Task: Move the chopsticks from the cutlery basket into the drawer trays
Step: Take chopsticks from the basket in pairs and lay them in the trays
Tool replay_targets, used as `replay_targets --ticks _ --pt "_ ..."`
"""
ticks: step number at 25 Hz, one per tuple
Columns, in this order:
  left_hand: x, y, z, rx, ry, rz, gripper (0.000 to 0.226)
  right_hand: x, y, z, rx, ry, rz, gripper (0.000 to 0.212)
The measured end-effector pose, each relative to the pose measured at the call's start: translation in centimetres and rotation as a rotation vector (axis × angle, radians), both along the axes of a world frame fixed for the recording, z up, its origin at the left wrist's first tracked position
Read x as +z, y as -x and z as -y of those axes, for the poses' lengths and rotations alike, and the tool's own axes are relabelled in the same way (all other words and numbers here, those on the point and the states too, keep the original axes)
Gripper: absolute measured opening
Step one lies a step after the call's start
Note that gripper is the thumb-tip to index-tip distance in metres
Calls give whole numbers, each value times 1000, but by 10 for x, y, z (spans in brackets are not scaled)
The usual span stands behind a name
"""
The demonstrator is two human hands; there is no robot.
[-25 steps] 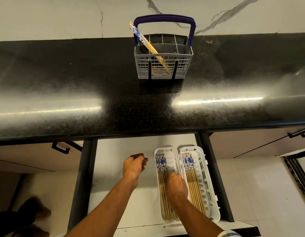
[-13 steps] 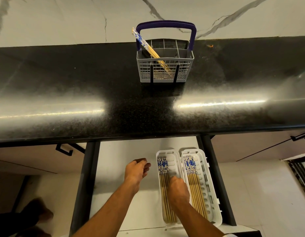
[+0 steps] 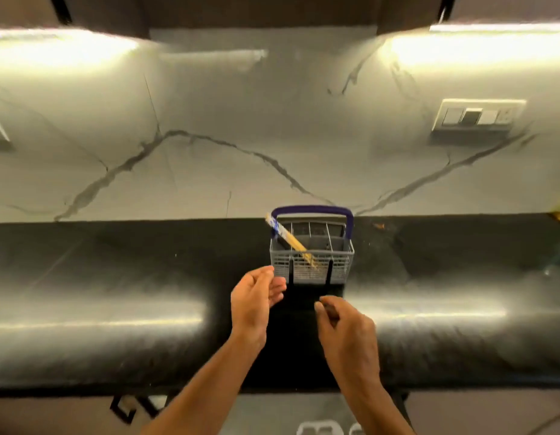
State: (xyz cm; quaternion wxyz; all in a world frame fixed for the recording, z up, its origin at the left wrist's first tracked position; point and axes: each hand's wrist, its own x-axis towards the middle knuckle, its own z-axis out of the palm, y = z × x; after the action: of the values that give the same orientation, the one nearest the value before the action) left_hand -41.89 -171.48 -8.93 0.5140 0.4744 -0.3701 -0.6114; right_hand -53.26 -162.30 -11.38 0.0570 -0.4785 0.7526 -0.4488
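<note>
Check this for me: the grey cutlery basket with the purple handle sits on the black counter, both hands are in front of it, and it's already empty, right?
Not empty. The head view shows chopsticks leaning in the left side of the cutlery basket. The rest holds: it sits on the black counter, with the left hand and right hand in front of it, holding nothing.

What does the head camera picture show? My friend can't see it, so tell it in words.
Two bare hands, the left hand and the right hand, reach empty over a black counter toward a grey cutlery basket with a purple handle. Chopsticks lean inside it, against the left side.
</note>
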Motion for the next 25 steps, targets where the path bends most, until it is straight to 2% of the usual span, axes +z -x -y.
replay_targets --ticks 4,7,10,12,18,25 --pt "28 15 72 7 47 230 9 38 9 37 72 31 13 7" --pt "26 28 121 31 45 494 19 45 18 54 89 -51 41 11" --pt "18 43 150 27 -2 637 23 50 33 73 117 -141 26 12" --pt "10 55 164 42 -24 629 26 55 45 88 118 -156 17 14" --pt "1 69 177 177 -96 336 25 51 63 106 116 -250 32 13" --pt "21 60 178 162 3 392 23 50 70 103 129 -268 104 16"
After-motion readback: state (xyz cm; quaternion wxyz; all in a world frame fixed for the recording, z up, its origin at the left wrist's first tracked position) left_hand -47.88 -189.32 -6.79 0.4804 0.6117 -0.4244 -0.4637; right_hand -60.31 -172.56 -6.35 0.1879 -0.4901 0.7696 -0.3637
